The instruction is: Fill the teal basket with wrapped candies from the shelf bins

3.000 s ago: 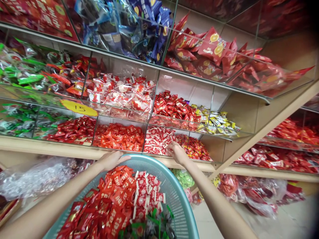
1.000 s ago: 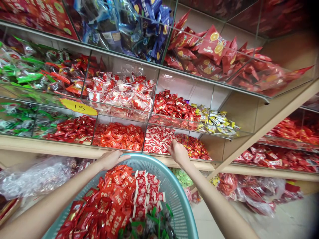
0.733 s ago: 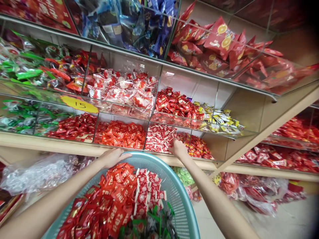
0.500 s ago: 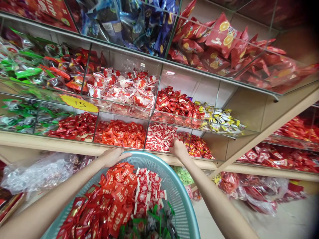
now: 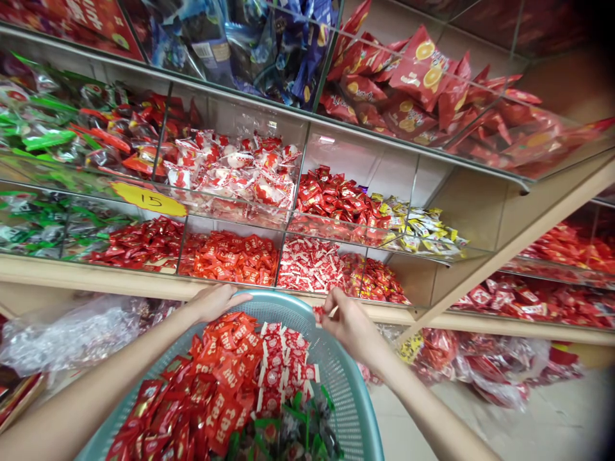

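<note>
A teal plastic basket [image 5: 362,390] hangs below the shelf edge, with wrapped candies inside. My left hand [image 5: 216,302] grips its far rim, thumb lying along the edge. Just over the right part of the rim, my right hand [image 5: 346,320] pinches a small red and white wrapped candy [image 5: 318,312]. Inside the basket lie dark red candies [image 5: 161,416], orange-red packets [image 5: 230,365], red and white candies [image 5: 283,368] and green-tipped clear packets [image 5: 288,432]. Behind my right hand, the shelf compartment holds matching red and white candies [image 5: 310,264].
Glass-fronted compartments rise ahead, holding orange-red packets [image 5: 233,256], yellow-white candies [image 5: 427,227] and red orange-print bags [image 5: 418,70]. A yellow price tag [image 5: 148,200] reads 15. The wooden shelf edge [image 5: 96,278] runs just beyond the basket. Plastic bags [image 5: 72,330] lie underneath.
My right hand has come back from the red and white candy compartment to the basket's rim, a candy now showing between its fingers. My left hand stays on the rim.
</note>
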`<state>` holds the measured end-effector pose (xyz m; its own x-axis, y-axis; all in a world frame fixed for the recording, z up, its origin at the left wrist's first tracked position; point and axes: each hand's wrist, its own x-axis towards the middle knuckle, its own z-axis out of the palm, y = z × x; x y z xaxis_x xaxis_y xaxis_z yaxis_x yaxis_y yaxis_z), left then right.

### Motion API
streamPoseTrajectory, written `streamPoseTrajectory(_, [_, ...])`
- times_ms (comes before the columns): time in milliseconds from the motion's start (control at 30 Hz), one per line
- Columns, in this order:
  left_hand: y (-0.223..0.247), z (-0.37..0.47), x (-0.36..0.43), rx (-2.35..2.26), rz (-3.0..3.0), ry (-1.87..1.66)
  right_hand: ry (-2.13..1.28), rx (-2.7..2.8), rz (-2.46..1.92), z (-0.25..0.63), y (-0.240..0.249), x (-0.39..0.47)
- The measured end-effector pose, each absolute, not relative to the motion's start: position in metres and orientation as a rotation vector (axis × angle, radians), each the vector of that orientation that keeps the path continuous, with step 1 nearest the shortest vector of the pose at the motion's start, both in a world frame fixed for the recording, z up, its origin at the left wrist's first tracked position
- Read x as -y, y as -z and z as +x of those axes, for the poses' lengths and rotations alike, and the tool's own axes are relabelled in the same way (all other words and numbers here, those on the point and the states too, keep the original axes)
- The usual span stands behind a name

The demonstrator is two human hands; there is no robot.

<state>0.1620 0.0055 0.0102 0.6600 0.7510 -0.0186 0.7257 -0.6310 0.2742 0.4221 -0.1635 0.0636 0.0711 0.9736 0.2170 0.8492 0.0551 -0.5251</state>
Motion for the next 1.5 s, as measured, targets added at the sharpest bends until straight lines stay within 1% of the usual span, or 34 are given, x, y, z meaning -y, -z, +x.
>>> streamPoseTrajectory(67, [-0.01,0.162,-0.005,-1.19,2.606,-0.146,-0.325,1.91,-1.937,0.412,-0.05,0.178])
streamPoseTrajectory(233, [-0.008,0.161,-0.007,-1.198,2.613,-0.164,-0.166,2.204,-2.21,0.4,-0.022,0.195])
streamPoseTrajectory(400, [-0.006,0.161,-0.008,-1.208,2.622,-0.162,-0.031,2.289,-2.328,0.391,-0.024,0.195])
streamPoseTrajectory(600, [-0.007,0.161,-0.008,-1.236,2.637,-0.131,-0.023,2.28,-2.468,0.378,-0.019,0.187])
streamPoseTrajectory(700, [-0.007,0.161,-0.007,-1.225,2.644,-0.13,-0.019,2.28,-2.458,0.376,-0.017,0.187])
streamPoseTrajectory(833, [-0.006,0.161,-0.008,-1.204,2.653,-0.133,-0.06,2.173,-2.342,0.386,-0.032,0.185])
streamPoseTrajectory(967, [-0.005,0.161,-0.009,-1.23,2.65,-0.121,0.035,1.934,-2.233,0.414,-0.053,0.164])
streamPoseTrajectory(1033, [-0.005,0.161,-0.009,-1.232,2.649,-0.128,0.132,1.822,-2.271,0.431,-0.06,0.147])
streamPoseTrajectory(1167, [-0.006,0.161,-0.007,-1.228,2.66,-0.135,0.254,1.689,-2.504,0.453,-0.062,0.115])
streamPoseTrajectory(1300, [-0.007,0.161,-0.006,-1.219,2.673,-0.137,0.205,1.669,-2.629,0.459,-0.058,0.097])
streamPoseTrajectory(1500, [-0.007,0.162,-0.006,-1.216,2.677,-0.13,0.169,1.667,-2.663,0.464,-0.052,0.084])
